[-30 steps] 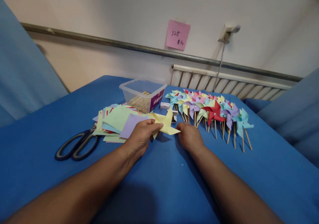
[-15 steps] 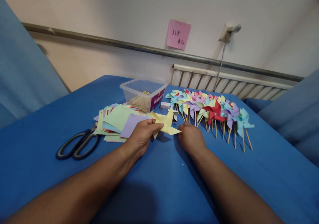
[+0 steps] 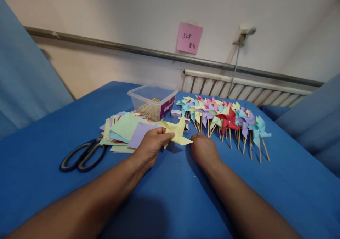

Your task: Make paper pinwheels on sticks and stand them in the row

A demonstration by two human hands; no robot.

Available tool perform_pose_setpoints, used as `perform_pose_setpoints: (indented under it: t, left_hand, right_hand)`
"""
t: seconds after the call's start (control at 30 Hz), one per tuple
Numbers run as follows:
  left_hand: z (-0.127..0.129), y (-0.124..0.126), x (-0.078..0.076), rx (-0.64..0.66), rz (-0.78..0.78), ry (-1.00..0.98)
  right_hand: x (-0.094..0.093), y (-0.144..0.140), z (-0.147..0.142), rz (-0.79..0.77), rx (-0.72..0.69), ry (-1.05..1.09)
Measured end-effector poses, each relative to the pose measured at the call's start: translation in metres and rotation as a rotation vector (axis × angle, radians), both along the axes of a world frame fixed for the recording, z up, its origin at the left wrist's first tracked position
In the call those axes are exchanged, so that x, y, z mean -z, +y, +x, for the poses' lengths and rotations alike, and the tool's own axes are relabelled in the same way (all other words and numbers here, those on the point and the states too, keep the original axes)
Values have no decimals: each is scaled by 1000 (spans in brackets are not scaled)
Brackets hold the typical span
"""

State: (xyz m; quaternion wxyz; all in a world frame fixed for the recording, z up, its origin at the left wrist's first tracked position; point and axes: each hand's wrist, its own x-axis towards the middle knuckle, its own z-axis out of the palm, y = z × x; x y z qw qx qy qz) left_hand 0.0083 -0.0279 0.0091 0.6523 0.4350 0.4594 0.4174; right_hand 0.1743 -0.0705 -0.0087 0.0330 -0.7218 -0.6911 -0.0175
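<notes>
My left hand [image 3: 151,146] pinches a folded yellow paper pinwheel [image 3: 177,132] by its left side, just above the blue table [image 3: 170,193]. My right hand [image 3: 204,149] rests curled on the cloth right beside the pinwheel's right tip; what its fingers hold, if anything, is hidden. A row of finished pinwheels on wooden sticks [image 3: 225,120] in several colours lies just beyond my right hand. A stack of coloured paper squares [image 3: 124,129] lies beyond my left hand.
Black-handled scissors [image 3: 83,155] lie left of the paper stack. A clear plastic box [image 3: 152,102] with wooden sticks stands behind it, a small white box [image 3: 175,112] next to it. A pink note [image 3: 189,37] hangs on the wall above a radiator [image 3: 239,88].
Both hands and the yellow pinwheel stay almost still; my right hand has slid slightly lower and toward me.
</notes>
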Motion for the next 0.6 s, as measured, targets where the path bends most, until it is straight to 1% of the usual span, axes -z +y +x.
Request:
perform_pose_setpoints:
  t: [0.1, 0.23, 0.33, 0.5, 0.6]
  left_hand:
    - [-1, 1, 2, 39, 13, 30]
    - [-2, 1, 2, 30, 32, 46]
    - [-1, 0, 0, 33, 27, 36]
    - [-1, -2, -2, 40, 33, 25]
    - [-2, -2, -1, 42, 41, 34]
  right_hand:
    - [-1, 1, 1, -5, -17, 6]
    - [0, 3, 2, -19, -28, 31]
    - [2, 3, 3, 0, -28, 65]
    - [3, 5, 7, 25, 43, 138]
    - [2, 6, 9, 15, 38, 152]
